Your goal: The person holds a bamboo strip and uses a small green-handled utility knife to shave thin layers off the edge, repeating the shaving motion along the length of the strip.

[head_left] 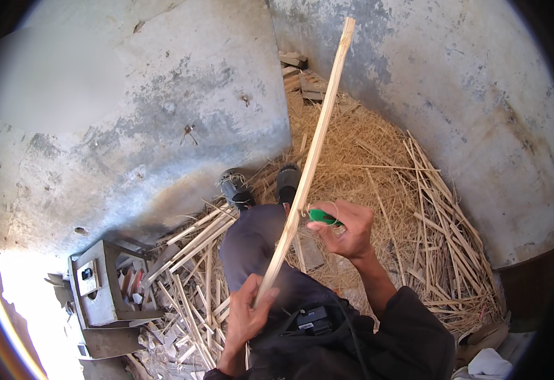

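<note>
A long pale wooden stick (319, 142) slants up and away across my lap, its far end raised toward the wall corner. My left hand (250, 312) is closed around its near end. Beside the stick's middle, my right hand (348, 229) is closed on a green-handled tool (323, 217). The tool's tip is at the stick's right side; I cannot make out a blade. A thin curled shaving (336, 206) loops over the green handle.
Fine shavings (346, 140) cover the floor ahead. Loose wooden strips (454, 259) are heaped at right, and more strips (191, 253) at left. A worn wooden stool-like box (104, 285) stands at left. Two plastered walls (454, 95) meet ahead. My shoes (235, 189) rest among the strips.
</note>
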The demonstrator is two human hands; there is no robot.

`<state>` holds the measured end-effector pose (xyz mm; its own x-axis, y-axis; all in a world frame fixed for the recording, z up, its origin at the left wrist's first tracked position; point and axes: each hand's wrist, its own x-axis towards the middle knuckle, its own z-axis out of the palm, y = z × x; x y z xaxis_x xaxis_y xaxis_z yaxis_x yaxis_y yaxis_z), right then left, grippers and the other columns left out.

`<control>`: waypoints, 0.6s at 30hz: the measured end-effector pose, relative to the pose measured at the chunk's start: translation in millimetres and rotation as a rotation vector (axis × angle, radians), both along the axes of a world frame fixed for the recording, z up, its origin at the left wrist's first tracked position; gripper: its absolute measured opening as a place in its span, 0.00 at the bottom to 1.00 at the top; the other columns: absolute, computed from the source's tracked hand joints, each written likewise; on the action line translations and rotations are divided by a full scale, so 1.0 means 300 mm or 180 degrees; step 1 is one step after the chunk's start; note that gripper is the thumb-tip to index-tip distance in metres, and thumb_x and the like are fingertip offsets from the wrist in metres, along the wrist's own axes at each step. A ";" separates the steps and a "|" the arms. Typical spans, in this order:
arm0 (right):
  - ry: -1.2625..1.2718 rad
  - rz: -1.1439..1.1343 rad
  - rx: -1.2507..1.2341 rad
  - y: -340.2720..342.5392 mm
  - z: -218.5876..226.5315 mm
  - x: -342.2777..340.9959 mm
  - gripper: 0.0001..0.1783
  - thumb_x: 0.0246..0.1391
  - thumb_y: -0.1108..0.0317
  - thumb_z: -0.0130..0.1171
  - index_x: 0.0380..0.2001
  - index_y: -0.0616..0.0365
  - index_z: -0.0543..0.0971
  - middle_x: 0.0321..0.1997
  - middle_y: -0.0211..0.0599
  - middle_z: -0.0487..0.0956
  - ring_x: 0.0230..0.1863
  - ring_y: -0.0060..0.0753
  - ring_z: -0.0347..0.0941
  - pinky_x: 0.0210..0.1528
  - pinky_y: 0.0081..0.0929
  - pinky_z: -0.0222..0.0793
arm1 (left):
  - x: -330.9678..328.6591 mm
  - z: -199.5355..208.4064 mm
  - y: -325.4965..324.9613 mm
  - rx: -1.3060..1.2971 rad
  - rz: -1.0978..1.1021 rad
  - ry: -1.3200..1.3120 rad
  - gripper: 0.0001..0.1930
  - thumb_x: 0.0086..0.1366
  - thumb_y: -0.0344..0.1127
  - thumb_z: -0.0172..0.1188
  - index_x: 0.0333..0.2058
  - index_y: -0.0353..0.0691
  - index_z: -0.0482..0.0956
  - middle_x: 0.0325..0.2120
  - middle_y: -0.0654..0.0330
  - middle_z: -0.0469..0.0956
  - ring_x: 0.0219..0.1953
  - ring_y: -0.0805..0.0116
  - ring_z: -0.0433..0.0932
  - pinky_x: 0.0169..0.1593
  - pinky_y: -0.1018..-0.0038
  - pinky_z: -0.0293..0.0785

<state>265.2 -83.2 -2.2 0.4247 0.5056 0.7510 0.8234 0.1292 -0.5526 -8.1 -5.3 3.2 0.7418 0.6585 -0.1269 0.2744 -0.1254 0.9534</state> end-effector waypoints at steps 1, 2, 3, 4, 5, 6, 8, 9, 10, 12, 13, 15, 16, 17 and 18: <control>-0.0017 -0.0040 0.0220 0.002 -0.015 0.015 0.19 0.57 0.52 0.74 0.36 0.60 0.88 0.28 0.36 0.86 0.24 0.33 0.83 0.26 0.27 0.75 | -0.002 -0.005 -0.001 -0.0046 -0.0061 0.0033 0.10 0.72 0.35 0.66 0.36 0.35 0.77 0.17 0.66 0.73 0.23 0.83 0.63 0.26 0.77 0.59; -0.0010 -0.0022 0.0226 0.004 -0.004 0.037 0.19 0.57 0.52 0.74 0.36 0.60 0.88 0.28 0.36 0.86 0.24 0.33 0.83 0.26 0.27 0.75 | -0.014 -0.012 -0.006 -0.0040 -0.0042 0.0039 0.10 0.72 0.35 0.66 0.36 0.35 0.77 0.17 0.66 0.73 0.23 0.83 0.63 0.26 0.77 0.59; 0.0193 -0.0281 0.0157 -0.008 0.024 0.073 0.20 0.58 0.52 0.73 0.36 0.60 0.88 0.28 0.37 0.86 0.24 0.32 0.83 0.26 0.27 0.75 | -0.024 -0.022 -0.017 -0.0060 -0.0128 0.0103 0.10 0.72 0.35 0.66 0.36 0.35 0.77 0.17 0.66 0.73 0.22 0.83 0.63 0.26 0.76 0.59; 0.0396 -0.0539 0.0089 -0.013 0.044 0.098 0.20 0.59 0.52 0.72 0.36 0.61 0.87 0.28 0.38 0.86 0.25 0.31 0.82 0.26 0.27 0.74 | -0.029 -0.028 -0.024 -0.0079 -0.0213 0.0167 0.10 0.71 0.36 0.66 0.36 0.35 0.77 0.16 0.66 0.72 0.22 0.83 0.62 0.26 0.76 0.58; 0.0406 -0.0549 0.0087 -0.011 0.044 0.106 0.20 0.59 0.52 0.72 0.36 0.61 0.87 0.28 0.38 0.86 0.25 0.31 0.82 0.26 0.27 0.74 | -0.030 -0.032 -0.027 -0.0080 -0.0223 0.0178 0.10 0.71 0.36 0.66 0.36 0.35 0.77 0.16 0.66 0.72 0.22 0.83 0.62 0.26 0.76 0.58; 0.0389 -0.0507 0.0006 -0.008 0.040 0.111 0.20 0.59 0.52 0.72 0.37 0.62 0.87 0.28 0.39 0.86 0.24 0.31 0.82 0.27 0.27 0.74 | -0.030 -0.036 -0.031 -0.0145 -0.0150 0.0070 0.11 0.71 0.36 0.66 0.36 0.35 0.77 0.16 0.66 0.72 0.22 0.82 0.62 0.26 0.76 0.58; 0.0364 -0.0463 -0.0075 -0.001 0.029 0.123 0.21 0.59 0.52 0.72 0.37 0.62 0.87 0.28 0.39 0.85 0.24 0.30 0.81 0.27 0.26 0.73 | -0.028 -0.034 -0.033 -0.0209 -0.0075 -0.0046 0.11 0.71 0.36 0.67 0.36 0.35 0.78 0.16 0.66 0.71 0.22 0.82 0.62 0.26 0.76 0.58; 0.0266 -0.0456 0.0076 0.006 0.016 0.132 0.21 0.60 0.52 0.72 0.37 0.62 0.88 0.28 0.38 0.85 0.23 0.29 0.80 0.26 0.26 0.72 | -0.027 -0.026 -0.034 -0.0162 -0.0072 0.0083 0.11 0.71 0.37 0.67 0.37 0.35 0.78 0.16 0.66 0.71 0.22 0.82 0.62 0.26 0.76 0.58; 0.0169 -0.0447 0.0227 0.013 0.006 0.141 0.21 0.60 0.52 0.72 0.38 0.62 0.88 0.28 0.38 0.85 0.22 0.29 0.78 0.25 0.25 0.70 | -0.026 -0.022 -0.033 -0.0115 -0.0067 0.0212 0.11 0.72 0.37 0.67 0.37 0.35 0.78 0.16 0.67 0.71 0.22 0.82 0.62 0.26 0.76 0.58; 0.0285 -0.0544 0.0170 0.008 -0.008 0.180 0.20 0.60 0.52 0.72 0.38 0.62 0.88 0.27 0.37 0.85 0.21 0.28 0.76 0.25 0.25 0.68 | -0.044 -0.027 -0.036 -0.0056 -0.0108 0.0268 0.12 0.72 0.38 0.67 0.36 0.35 0.78 0.16 0.67 0.70 0.22 0.82 0.62 0.25 0.76 0.58; 0.0397 -0.0640 0.0109 0.009 -0.008 0.197 0.20 0.60 0.52 0.72 0.38 0.62 0.88 0.27 0.36 0.85 0.20 0.26 0.75 0.24 0.25 0.66 | -0.054 -0.030 -0.038 0.0000 -0.0149 0.0318 0.12 0.72 0.38 0.67 0.36 0.35 0.77 0.16 0.67 0.70 0.22 0.82 0.62 0.25 0.76 0.58; 0.0371 -0.0631 0.0110 0.019 -0.003 0.213 0.20 0.60 0.52 0.72 0.38 0.61 0.89 0.26 0.36 0.85 0.20 0.25 0.73 0.23 0.25 0.64 | -0.065 -0.043 -0.040 -0.0014 -0.0102 0.0301 0.12 0.72 0.38 0.67 0.35 0.35 0.77 0.15 0.67 0.70 0.21 0.82 0.62 0.25 0.76 0.58; 0.0339 -0.0618 0.0116 0.023 -0.001 0.218 0.20 0.60 0.52 0.72 0.38 0.60 0.89 0.25 0.35 0.85 0.19 0.24 0.72 0.22 0.25 0.63 | -0.069 -0.047 -0.040 -0.0025 -0.0052 0.0276 0.13 0.71 0.38 0.67 0.35 0.35 0.77 0.15 0.67 0.70 0.20 0.81 0.62 0.25 0.75 0.58; 0.0336 -0.0618 0.0116 0.030 0.000 0.223 0.20 0.60 0.52 0.72 0.38 0.60 0.89 0.25 0.35 0.85 0.19 0.24 0.72 0.22 0.25 0.63 | -0.069 -0.046 -0.037 -0.0025 -0.0052 0.0274 0.13 0.71 0.38 0.67 0.35 0.35 0.77 0.15 0.67 0.70 0.20 0.81 0.62 0.25 0.75 0.58; 0.0294 -0.0604 0.0187 0.039 0.001 0.224 0.19 0.60 0.52 0.72 0.38 0.60 0.89 0.24 0.35 0.84 0.19 0.23 0.72 0.21 0.25 0.62 | -0.068 -0.042 -0.032 0.0035 -0.0061 0.0346 0.13 0.71 0.39 0.67 0.35 0.35 0.77 0.15 0.67 0.69 0.20 0.81 0.62 0.24 0.75 0.58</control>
<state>332.5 -71.5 -2.0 0.5765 0.3667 0.7302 0.7822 0.0109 -0.6230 -28.6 -15.0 -9.5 0.7365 0.6461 -0.2001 0.3736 -0.1420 0.9167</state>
